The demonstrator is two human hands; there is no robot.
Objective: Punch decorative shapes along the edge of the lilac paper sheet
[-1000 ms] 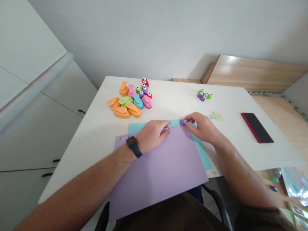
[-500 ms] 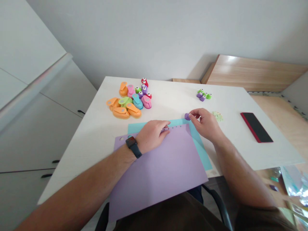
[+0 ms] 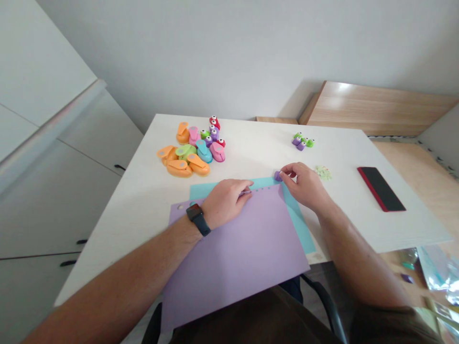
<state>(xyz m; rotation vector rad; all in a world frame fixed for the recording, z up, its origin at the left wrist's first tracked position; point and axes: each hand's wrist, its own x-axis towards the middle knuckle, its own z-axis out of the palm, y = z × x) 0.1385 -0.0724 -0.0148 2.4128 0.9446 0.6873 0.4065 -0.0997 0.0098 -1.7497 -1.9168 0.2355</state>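
Observation:
My left hand [image 3: 225, 203] lies on the top edge of a lilac paper sheet [image 3: 233, 258], its fingers beside a row of small punched holes. The sheet sits over a turquoise paper sheet [image 3: 300, 227], which shows past its top and right edges. My right hand [image 3: 304, 186] is at the top right corner of the lilac sheet. Its fingertips pinch a small purple craft punch [image 3: 278, 176], which is partly hidden by them.
Coloured craft punches [image 3: 190, 155] are heaped on the white table [image 3: 358, 224] at the back left. Small green and purple punches [image 3: 302, 141], pale paper scraps [image 3: 323, 173] and a black phone with a red case [image 3: 380, 189] lie to the right.
My right hand and the small purple punch have moved slightly up and away from the lilac sheet's top edge. My left hand has hardly moved.

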